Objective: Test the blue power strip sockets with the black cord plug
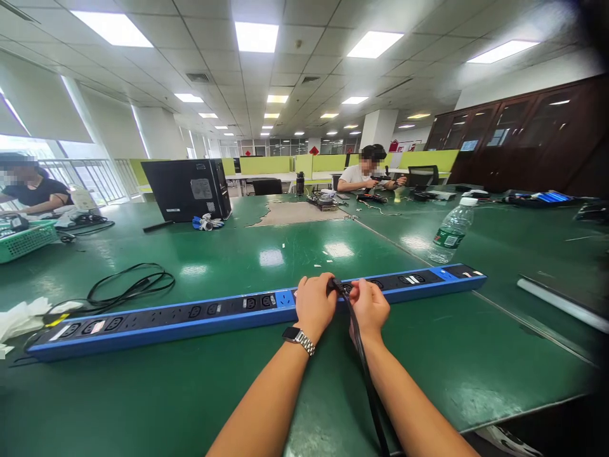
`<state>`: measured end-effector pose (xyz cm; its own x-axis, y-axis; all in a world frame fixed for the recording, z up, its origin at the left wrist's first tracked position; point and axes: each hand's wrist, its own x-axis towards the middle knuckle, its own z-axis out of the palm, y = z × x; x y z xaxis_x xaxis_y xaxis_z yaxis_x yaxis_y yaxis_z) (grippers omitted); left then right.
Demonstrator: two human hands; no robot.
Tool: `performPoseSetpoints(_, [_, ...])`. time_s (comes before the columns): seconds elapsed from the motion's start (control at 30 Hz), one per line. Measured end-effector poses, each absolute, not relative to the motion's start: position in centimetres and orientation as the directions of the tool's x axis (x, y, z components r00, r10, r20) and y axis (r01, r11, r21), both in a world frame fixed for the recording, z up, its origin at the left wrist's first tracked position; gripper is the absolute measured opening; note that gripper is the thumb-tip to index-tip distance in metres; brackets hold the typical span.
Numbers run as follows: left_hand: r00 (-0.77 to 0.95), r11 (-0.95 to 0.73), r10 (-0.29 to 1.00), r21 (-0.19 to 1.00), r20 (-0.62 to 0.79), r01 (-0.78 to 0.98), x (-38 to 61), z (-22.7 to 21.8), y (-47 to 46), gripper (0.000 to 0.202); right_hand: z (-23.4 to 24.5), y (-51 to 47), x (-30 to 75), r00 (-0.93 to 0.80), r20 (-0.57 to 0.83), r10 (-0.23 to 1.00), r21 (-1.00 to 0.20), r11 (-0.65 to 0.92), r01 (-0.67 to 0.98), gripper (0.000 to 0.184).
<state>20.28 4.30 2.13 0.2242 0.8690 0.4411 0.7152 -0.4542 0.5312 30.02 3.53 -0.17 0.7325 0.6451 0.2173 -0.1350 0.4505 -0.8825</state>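
A long blue power strip (238,315) with a black socket face lies slantwise across the green table. Over its middle, my left hand (314,306) is closed around the end of a black power cable (360,346), whose plug is mostly hidden by the fingers. The cable hangs down between my forearms to the bottom of the view. Just right of it, my right hand (371,309) has its fingers curled and pinched together close above the sockets; what they hold, if anything, is hidden. A watch (299,339) is on my left wrist.
A coiled black cord (128,289) and white tissue (23,320) lie at the strip's left end. A water bottle (451,230) stands behind its right part. Farther back are a black computer case (188,190), gloves (208,222), a green basket (28,241) and two seated people.
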Motion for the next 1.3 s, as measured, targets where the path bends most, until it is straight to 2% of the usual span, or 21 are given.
performPoseSetpoints(0.17, [0.224, -0.431, 0.881, 0.508, 0.417, 0.746, 20.2, 2.1, 4.2, 0.025, -1.1, 4.2, 30.4, 0.726, 0.213, 0.654, -0.878, 0.455, -0.152, 0.035])
performPoseSetpoints(0.4, [0.301, -0.464, 0.857, 0.371, 0.419, 0.804, 20.0, 2.8, 4.2, 0.02, -1.7, 4.5, 30.7, 0.721, 0.238, 0.651, -0.903, 0.422, -0.083, 0.039])
performPoseSetpoints(0.47, [0.298, -0.454, 0.858, 0.349, 0.418, 0.82, 20.0, 2.8, 4.3, 0.019, -1.7, 4.5, 30.9, 0.74, 0.284, 0.609, -0.908, 0.418, 0.005, 0.039])
performPoseSetpoints(0.57, [0.282, -0.436, 0.859, 0.32, 0.427, 0.841, 20.1, 2.7, 4.3, 0.019, -1.4, 4.5, 31.5, 0.737, 0.413, 0.535, -0.896, 0.381, 0.226, 0.037])
performPoseSetpoints(0.67, [0.264, -0.421, 0.857, 0.307, 0.443, 0.854, 20.4, 2.5, 4.1, 0.018, -1.4, 4.8, 32.1, 0.654, 0.529, 0.541, -0.848, 0.306, 0.433, 0.035])
performPoseSetpoints(0.83, [0.216, -0.384, 0.88, 0.366, 0.423, 0.847, 20.7, 2.1, 3.8, 0.02, -2.2, 5.7, 32.6, 0.48, 0.599, 0.641, -0.76, 0.266, 0.593, 0.034])
performPoseSetpoints(1.03, [0.137, -0.379, 0.861, 0.439, 0.49, 0.815, 20.8, 1.3, 3.9, 0.025, -2.6, 5.7, 32.8, 0.437, 0.612, 0.659, -0.732, 0.263, 0.628, 0.035])
performPoseSetpoints(1.3, [0.11, -0.378, 0.867, 0.499, 0.485, 0.78, 20.9, 1.4, 3.7, 0.026, -2.6, 5.8, 32.7, 0.446, 0.605, 0.659, -0.745, 0.271, 0.609, 0.038])
